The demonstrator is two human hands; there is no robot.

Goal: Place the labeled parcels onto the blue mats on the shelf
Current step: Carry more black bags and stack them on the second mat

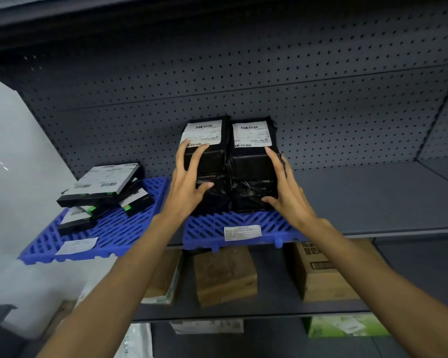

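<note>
1. Standing side by side on the right blue mat (207,228), the left parcel (207,161) and the right parcel (252,164) touch along their inner edges and sit close to the pegboard back (217,86).
2. Both are wrapped in black film, each with a white shipping label on its upper face, one here (204,133) and one here (252,134).
3. The left hand (185,187) lies on the front and left edge of the left parcel, fingers spread wide and fairly straight, one fingertip reaching the label's lower corner.
4. The right hand (287,192) lies against the right flank of the right parcel, fingers splayed up that side and thumb at the lower front. Neither hand seems to close round its parcel, though the far fingers are partly hidden, so this is not certain.
5. The left blue mat (119,228) lies just beside the right one and juts past the shelf's front edge. It carries a loose, skewed stack of flat black boxes (101,184) with white labels.
6. Each mat bears a white sticker near its front, one on the right mat (243,232) and one on the left (77,245).
7. The grey shelf (373,197) runs on to the right of the mats.
8. On the level below stand brown cartons, one in the middle (225,275) and one further right (321,277), partly crossed by the forearms.
9. Lower still sits a green pack (347,325).
</note>
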